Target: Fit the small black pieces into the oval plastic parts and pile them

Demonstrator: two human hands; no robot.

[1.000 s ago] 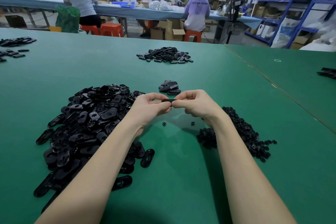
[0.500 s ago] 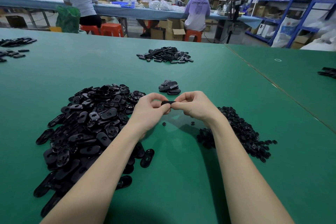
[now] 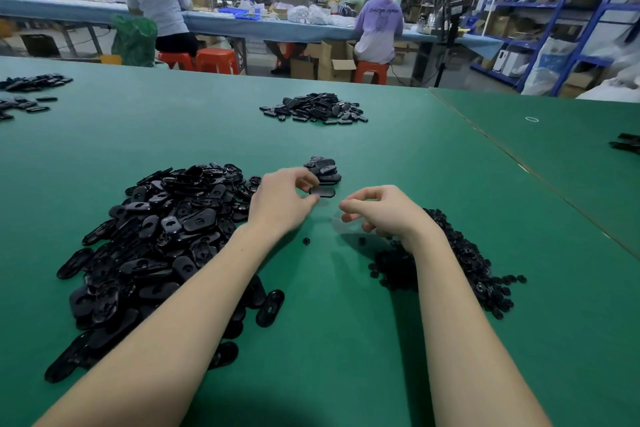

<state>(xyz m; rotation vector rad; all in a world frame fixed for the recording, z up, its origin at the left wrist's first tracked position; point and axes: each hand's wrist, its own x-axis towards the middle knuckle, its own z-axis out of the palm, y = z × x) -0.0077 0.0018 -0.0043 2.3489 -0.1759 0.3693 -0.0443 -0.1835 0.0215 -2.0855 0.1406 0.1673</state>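
Note:
A big heap of black oval plastic parts [image 3: 166,239] lies left of my arms. A heap of small black pieces [image 3: 464,260] lies on the right, partly under my right wrist. My left hand [image 3: 282,203] pinches one oval part [image 3: 322,191] between thumb and forefinger, right in front of the small pile of fitted parts [image 3: 323,168]. My right hand [image 3: 384,213] hovers apart from it, fingers curled and spread, with nothing in them. Two loose small pieces [image 3: 306,241] lie on the green table [image 3: 346,340] between my hands.
Another pile of oval parts [image 3: 315,108] sits farther back in the middle, and more lie at the far left [image 3: 27,94] and far right [image 3: 627,144]. A seam [image 3: 519,166] divides the table on the right. People sit at a bench beyond.
My hands have parted. The left hand carried the oval part forward and right to the small pile, while the right hand let go and drew back toward the small pieces.

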